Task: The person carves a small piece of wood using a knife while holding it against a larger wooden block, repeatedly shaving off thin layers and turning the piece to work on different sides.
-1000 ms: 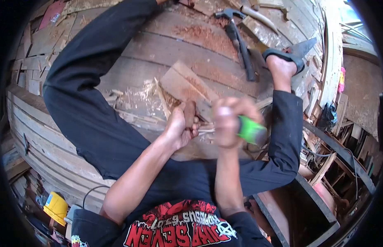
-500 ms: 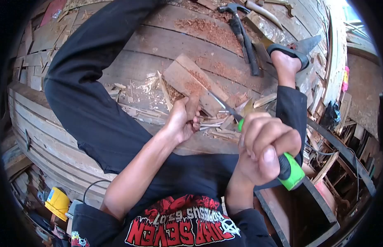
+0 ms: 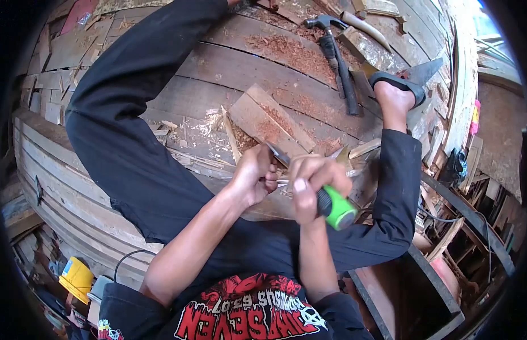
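Observation:
My right hand (image 3: 320, 178) is wrapped round the green and black handle of a file (image 3: 339, 212). Its slim metal blade points up and left, and the tip lies at the fingers of my left hand (image 3: 253, 174). That left hand is closed, thumb side up, on a small brown piece of wood, now almost wholly hidden by the fingers. Just beyond both hands a flat wooden board (image 3: 257, 110) lies on the planks, dusted with reddish sawdust. A thin light wood strip (image 3: 230, 136) leans beside it.
A claw hammer (image 3: 327, 24), a dark-handled tool (image 3: 333, 59) and a handsaw (image 3: 425, 72) lie near my sandalled foot (image 3: 396, 90). Shavings and sawdust cover the plank floor (image 3: 218, 62). A yellow bucket (image 3: 76, 279) stands lower left; a wooden frame (image 3: 439, 294) is lower right.
My right hand has moved left and slightly forward with the file, bringing it close to my left hand. The left hand has turned a little and hides the wood piece more.

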`<state>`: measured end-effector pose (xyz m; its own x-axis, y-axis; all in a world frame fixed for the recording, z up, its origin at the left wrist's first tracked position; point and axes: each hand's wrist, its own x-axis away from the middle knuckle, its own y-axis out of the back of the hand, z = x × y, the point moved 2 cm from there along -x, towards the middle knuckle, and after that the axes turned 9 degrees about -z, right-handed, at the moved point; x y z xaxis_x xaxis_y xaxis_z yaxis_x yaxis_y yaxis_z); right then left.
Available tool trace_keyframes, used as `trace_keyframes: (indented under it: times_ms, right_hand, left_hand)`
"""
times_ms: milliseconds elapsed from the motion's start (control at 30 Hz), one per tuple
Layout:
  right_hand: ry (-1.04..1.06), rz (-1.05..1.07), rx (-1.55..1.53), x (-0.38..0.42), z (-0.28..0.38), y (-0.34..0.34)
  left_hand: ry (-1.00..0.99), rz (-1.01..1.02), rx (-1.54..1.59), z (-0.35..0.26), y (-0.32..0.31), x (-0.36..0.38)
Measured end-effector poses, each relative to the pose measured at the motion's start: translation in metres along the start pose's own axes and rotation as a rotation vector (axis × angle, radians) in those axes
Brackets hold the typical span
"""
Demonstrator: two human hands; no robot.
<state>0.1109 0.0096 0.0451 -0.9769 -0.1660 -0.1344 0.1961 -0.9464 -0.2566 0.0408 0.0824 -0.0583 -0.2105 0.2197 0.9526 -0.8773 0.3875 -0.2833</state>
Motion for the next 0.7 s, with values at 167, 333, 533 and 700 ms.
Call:
trace_keyframes:
  times_ms: [167, 333, 533, 700]
  right_hand:
    - [0.195, 0.116, -0.089, -0.013, 0.048, -0.003]
    - [0.275, 0.178, 0.275, -0.001, 0.014, 0.01]
    - [0.162, 0.034, -0.093, -0.015, 0.034, 0.012]
    - [0.103, 0.015, -0.021, -0.003, 0.001, 0.007]
  left_hand:
    - [0.009, 0.017, 0.043, -0.001, 0.002, -0.005]
    - [-0.031, -0.09, 0.02, 0.002, -0.007, 0.008]
    - [0.044, -0.011, 0.047, 0.006, 0.006, 0.0]
    - [0.01, -0.035, 0.006, 0.001, -0.001, 0.006]
